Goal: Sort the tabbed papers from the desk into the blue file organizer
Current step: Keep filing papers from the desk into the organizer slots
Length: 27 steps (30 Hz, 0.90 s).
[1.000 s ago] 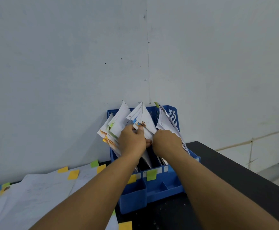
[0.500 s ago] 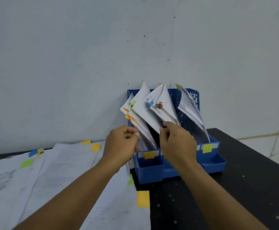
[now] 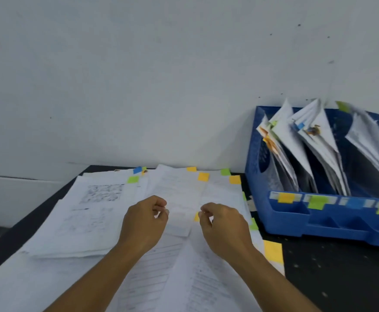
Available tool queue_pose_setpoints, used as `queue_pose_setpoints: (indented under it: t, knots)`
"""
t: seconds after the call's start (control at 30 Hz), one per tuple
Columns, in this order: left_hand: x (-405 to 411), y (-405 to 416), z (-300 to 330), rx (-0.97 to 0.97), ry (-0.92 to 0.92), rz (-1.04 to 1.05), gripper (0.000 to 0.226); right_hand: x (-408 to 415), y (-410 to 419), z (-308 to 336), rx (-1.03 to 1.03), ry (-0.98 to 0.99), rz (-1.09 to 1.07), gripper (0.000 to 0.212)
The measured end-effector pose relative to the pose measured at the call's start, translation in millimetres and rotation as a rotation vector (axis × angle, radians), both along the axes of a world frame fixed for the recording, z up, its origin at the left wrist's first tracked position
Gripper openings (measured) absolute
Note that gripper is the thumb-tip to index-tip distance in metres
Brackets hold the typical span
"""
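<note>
A black desk [image 3: 341, 278] runs along a pale wall [image 3: 139, 75]; on its left part lie many white papers [image 3: 89, 212], spread out and on top of each other; small coloured tabs stick out from their edges; a blue tab [image 3: 137, 170] and a green tab [image 3: 133, 179] lie beyond the left fingers, up near the wall.

The left hand [image 3: 142, 224] is above the papers; its fingers [image 3: 159, 204] are curled in loosely, and they hold nothing that can be seen; whether they touch the sheet below cannot be told.

Between the two hands lies a small pale slip [image 3: 179, 224]; orange tabs [image 3: 203, 177] lie past the fingertips, near the wall.

The right hand [image 3: 223, 226] is just beside the left one, also above the papers; its fingers [image 3: 206, 209] are curled in loosely too, with nothing in them.

To the right of the right fingers a yellow tab [image 3: 273, 251] sticks out over the dark desk.

Farther right, well apart from both hands, stands the blue file organizer [image 3: 319, 226], against the wall; filed papers [image 3: 314, 145] stand tilted in its slots; coloured labels [image 3: 317, 202] are stuck along its front rail.
</note>
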<state>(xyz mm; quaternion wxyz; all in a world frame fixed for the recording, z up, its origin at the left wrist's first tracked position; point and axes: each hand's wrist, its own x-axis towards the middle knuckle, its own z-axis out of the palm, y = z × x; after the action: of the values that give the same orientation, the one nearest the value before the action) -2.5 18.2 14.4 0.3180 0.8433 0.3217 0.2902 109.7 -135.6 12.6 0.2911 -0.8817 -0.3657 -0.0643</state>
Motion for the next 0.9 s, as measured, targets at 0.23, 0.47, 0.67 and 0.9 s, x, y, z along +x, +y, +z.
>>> queue_pose_setpoints:
  t: [0.23,0.47,0.67,0.9]
  knots:
    - [-36.9,29.5,-24.7,0.171,0.345,0.223,0.062,-9.5,12.5,-32.7,-0.095,0.013,0.059,0.038]
    - [-41.8,26.8,-29.6,0.111,0.580,0.156,0.077,-8.4,7.0,-37.0,-0.070,0.029,0.048,0.036]
    - [-34.6,-9.2,-29.5,0.118,0.452,-0.100,0.075,-3.2,2.2,-35.3,-0.031,0.090,0.023,0.037]
    - [-20.6,-41.8,-27.4,0.137,0.359,-0.407,0.077,-4.2,-3.5,-35.7,-0.031,0.140,0.003,0.040]
